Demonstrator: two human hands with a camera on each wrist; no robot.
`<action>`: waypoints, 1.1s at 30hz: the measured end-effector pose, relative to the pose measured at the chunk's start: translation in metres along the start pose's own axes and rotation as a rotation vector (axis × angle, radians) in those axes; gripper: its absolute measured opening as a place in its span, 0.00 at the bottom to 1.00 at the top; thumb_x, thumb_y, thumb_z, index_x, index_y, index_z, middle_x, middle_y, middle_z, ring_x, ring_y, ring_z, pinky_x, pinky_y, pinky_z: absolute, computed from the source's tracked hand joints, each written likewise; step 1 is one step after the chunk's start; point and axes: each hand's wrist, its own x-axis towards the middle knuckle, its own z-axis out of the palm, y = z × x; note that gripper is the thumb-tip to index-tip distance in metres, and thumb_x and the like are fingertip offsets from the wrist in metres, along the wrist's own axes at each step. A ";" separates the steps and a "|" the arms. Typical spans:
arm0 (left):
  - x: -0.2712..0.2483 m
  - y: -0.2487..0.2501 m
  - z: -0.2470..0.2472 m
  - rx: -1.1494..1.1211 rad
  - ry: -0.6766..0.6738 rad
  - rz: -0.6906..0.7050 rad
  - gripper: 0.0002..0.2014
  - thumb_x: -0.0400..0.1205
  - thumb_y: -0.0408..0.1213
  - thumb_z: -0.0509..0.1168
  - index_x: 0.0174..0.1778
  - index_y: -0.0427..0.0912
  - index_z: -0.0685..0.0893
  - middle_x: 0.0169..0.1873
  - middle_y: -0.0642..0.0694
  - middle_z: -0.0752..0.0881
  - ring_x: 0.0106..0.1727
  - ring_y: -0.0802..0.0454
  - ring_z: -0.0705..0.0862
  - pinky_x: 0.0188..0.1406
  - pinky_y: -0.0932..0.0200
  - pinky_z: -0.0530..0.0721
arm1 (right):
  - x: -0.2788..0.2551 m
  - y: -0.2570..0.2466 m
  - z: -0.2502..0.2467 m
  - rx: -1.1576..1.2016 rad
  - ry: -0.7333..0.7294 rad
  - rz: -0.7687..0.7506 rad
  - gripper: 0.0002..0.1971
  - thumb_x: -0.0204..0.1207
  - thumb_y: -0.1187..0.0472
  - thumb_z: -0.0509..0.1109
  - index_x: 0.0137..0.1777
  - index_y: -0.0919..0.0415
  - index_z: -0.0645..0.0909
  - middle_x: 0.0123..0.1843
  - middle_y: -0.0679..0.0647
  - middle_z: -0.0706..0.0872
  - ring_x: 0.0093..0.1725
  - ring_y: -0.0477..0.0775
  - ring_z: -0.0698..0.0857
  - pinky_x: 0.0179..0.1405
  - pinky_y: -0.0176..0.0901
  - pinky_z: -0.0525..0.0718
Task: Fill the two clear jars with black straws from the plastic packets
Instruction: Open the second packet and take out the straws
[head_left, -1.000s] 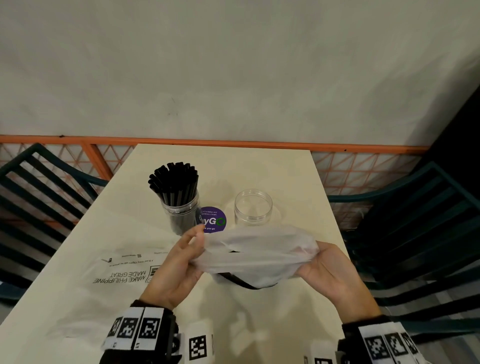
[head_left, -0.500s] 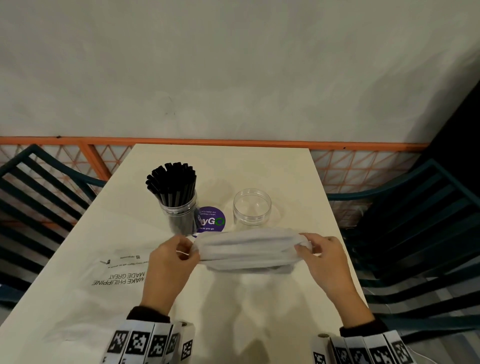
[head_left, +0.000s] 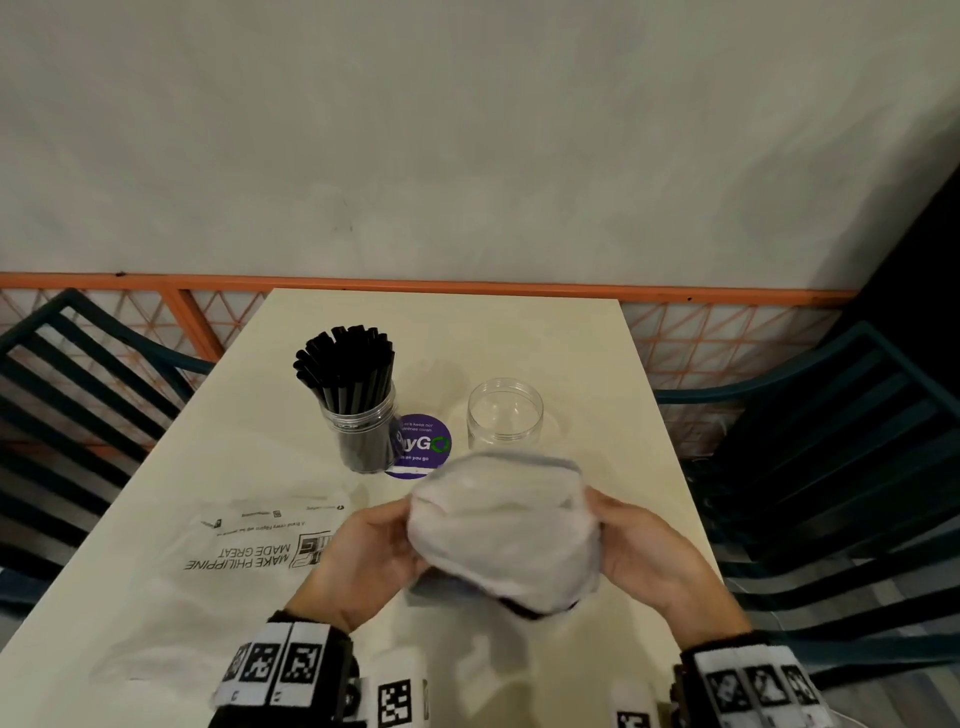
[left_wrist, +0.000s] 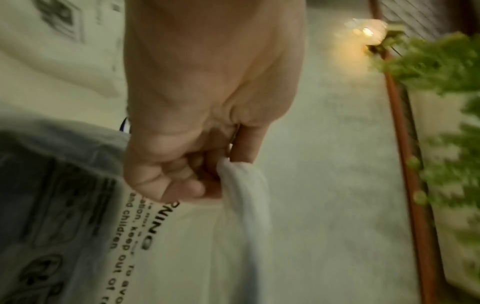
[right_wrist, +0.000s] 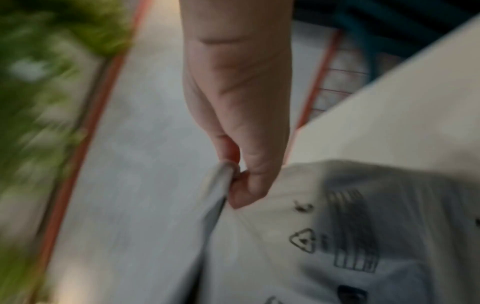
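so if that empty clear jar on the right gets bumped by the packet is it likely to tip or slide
The empty jar looks like thin clear plastic with nothing inside, so it is probably light and would likely slide on the smooth table. It is squat and wide-mouthed, so tipping seems less likely than for the tall straw-filled jar. The packet looks soft and floppy, so a brush would probably push gently.

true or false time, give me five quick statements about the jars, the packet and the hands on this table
1. Both jars hold straws. False: the left jar is packed with black straws; the right jar is empty.
2. Both hands grip the plastic packet. True: left hand, right hand.
3. The purple sticker lies between the jars. True.
4. The packet rests flat on the table. False: it is held above it.
5. A printed flat bag lies right of the hands. False: it lies left.
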 end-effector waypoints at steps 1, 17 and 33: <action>0.000 0.000 -0.004 -0.080 -0.013 0.000 0.28 0.43 0.35 0.84 0.39 0.32 0.89 0.37 0.39 0.88 0.34 0.47 0.86 0.29 0.56 0.87 | -0.001 -0.005 -0.007 0.100 -0.011 0.021 0.19 0.74 0.69 0.67 0.65 0.75 0.76 0.51 0.64 0.87 0.47 0.58 0.89 0.39 0.45 0.90; -0.002 -0.013 0.013 0.638 0.343 0.358 0.08 0.70 0.27 0.67 0.34 0.39 0.74 0.31 0.45 0.74 0.35 0.51 0.72 0.35 0.60 0.70 | -0.002 0.009 -0.002 -1.019 0.389 -0.390 0.13 0.77 0.66 0.65 0.60 0.60 0.71 0.40 0.54 0.80 0.38 0.48 0.78 0.35 0.30 0.73; 0.009 -0.018 -0.008 0.934 0.322 0.404 0.11 0.76 0.30 0.67 0.26 0.35 0.83 0.26 0.42 0.85 0.30 0.46 0.80 0.33 0.57 0.80 | -0.005 0.006 0.004 -0.499 0.159 -0.133 0.07 0.78 0.69 0.65 0.42 0.62 0.84 0.39 0.58 0.89 0.36 0.52 0.87 0.31 0.36 0.85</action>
